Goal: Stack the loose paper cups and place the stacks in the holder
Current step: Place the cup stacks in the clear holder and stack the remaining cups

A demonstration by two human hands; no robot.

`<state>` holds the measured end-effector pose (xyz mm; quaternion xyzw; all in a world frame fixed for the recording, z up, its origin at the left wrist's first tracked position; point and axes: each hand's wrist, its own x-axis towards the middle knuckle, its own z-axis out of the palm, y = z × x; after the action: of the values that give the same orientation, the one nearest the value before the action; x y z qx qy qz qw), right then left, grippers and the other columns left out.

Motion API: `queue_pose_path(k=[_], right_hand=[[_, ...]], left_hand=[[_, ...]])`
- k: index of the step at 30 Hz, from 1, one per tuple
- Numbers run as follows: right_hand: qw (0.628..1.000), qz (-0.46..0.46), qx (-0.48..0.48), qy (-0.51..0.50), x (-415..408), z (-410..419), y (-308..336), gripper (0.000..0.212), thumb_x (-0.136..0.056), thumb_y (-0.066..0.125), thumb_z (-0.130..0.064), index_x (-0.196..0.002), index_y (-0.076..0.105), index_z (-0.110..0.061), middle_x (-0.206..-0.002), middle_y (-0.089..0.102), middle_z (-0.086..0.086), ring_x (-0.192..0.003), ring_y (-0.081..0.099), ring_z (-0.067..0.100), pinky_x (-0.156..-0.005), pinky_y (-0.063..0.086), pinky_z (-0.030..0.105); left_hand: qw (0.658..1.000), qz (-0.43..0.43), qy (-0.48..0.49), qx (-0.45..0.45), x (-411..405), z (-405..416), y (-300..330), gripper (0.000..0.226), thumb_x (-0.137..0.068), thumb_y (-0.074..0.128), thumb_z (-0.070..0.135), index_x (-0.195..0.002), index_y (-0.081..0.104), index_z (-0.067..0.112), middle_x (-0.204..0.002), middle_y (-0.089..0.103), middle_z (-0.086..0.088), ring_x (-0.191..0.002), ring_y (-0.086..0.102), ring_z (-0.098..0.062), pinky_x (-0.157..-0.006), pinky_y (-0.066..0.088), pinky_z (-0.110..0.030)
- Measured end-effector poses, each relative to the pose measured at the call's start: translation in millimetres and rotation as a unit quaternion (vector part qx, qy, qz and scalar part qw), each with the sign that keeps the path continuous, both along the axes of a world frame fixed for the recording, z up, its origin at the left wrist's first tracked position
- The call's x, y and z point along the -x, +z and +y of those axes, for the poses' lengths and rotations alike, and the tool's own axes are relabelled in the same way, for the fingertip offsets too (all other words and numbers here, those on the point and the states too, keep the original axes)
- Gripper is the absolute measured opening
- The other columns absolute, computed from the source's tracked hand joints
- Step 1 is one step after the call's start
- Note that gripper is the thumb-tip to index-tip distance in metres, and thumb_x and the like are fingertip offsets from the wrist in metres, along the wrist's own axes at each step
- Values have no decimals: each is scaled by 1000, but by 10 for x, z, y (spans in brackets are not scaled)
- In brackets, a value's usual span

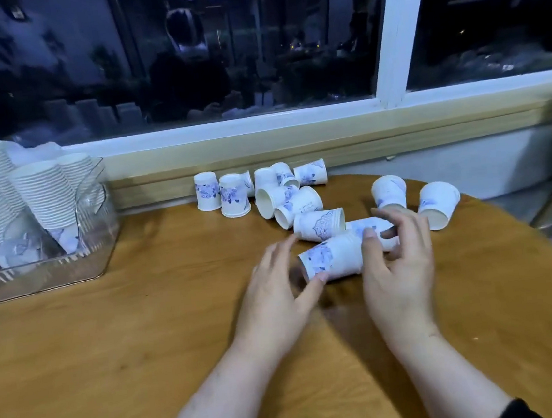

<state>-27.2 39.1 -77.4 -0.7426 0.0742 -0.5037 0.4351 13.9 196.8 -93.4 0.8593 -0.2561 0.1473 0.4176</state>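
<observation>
White cup [332, 259], blue-printed, is held on its side just above the table [145, 341]. It is pinched at its base end by the left hand [276, 287], thumb below; the right hand [399, 264] is curled round its mouth end. Loose cups [286, 194] lie beyond it. Far left of it, the holder [99, 227] holds stacks [45, 195].

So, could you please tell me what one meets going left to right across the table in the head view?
Holder with cup stacks → two upside-down cups → left hand → held cup → right hand → rightmost cup.
</observation>
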Motion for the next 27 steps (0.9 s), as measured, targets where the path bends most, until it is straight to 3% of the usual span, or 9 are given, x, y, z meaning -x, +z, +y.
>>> queue_pose_path(k=[3,6,8,11,14,17,20,25,27], right_hand=[[993,95,-43,-61,-65,-473,-5,34,-93,58,-24,-126,54,-19,-128,44,-6,-111,55,25,-100,45,44],[968,235,-87,-35,-99,-816,-84,43,-96,59,-30,-136,51,-18,-137,53,-2,-119,58,26,-104,42,37],[958,271,-99,-2,-122,-869,-136,43,-95,60,-36,-134,55,-19,-133,61,-5,-110,64,26,-101,47,40],[957,265,-117,18,-185,-841,-157,36,-92,65,-35,-126,63,-22,-121,68,-6,-100,68,25,-92,53,41],[956,271,-110,13,-247,-853,-189,21,-91,66,-28,-111,70,-20,-100,72,-1,-88,69,25,-78,52,37],[961,242,-134,-1,-217,-834,-160,21,-93,63,-26,-112,69,-19,-96,70,-1,-86,67,24,-80,55,40],[977,143,-156,2,-133,-801,-5,16,-97,57,-24,-110,67,-22,-99,70,-8,-92,67,18,-87,55,44],[980,44,-151,126,-47,-474,284,16,-100,56,-18,-96,63,-32,-85,69,-18,-81,63,6,-75,51,30],[973,55,-117,189,-49,-271,325,19,-100,54,-13,-97,63,-29,-76,66,-25,-71,58,-3,-68,45,17]], left_hand=[[997,-53,-3,-60,-59,-186,23,78,-82,52,66,-149,39,28,-142,50,8,-132,45,-11,-110,39,-36],[993,-74,12,-92,-138,-317,70,86,-77,51,73,-149,39,27,-141,52,8,-129,46,-13,-106,41,-37],[987,-73,6,-142,-177,-374,84,91,-73,52,77,-149,39,30,-140,52,10,-127,46,-13,-103,40,-36],[978,-47,-7,-202,-227,-395,22,88,-74,66,69,-150,38,35,-139,53,13,-127,46,-13,-105,37,-35],[985,-18,-15,-171,-252,-334,-12,79,-76,78,52,-146,45,35,-130,58,12,-121,51,-14,-103,40,-34],[995,0,-15,-96,-221,-219,14,70,-76,81,43,-139,53,32,-125,59,14,-117,53,-9,-99,39,-25],[998,8,4,-61,-201,-76,39,66,-77,81,40,-136,54,33,-124,60,17,-116,52,-5,-96,36,-19],[999,24,7,-21,-124,125,74,62,-77,82,33,-133,56,31,-122,61,16,-110,53,2,-92,37,-7],[999,38,13,10,-98,195,92,60,-77,83,28,-130,56,32,-121,62,17,-110,56,1,-93,42,-15]])
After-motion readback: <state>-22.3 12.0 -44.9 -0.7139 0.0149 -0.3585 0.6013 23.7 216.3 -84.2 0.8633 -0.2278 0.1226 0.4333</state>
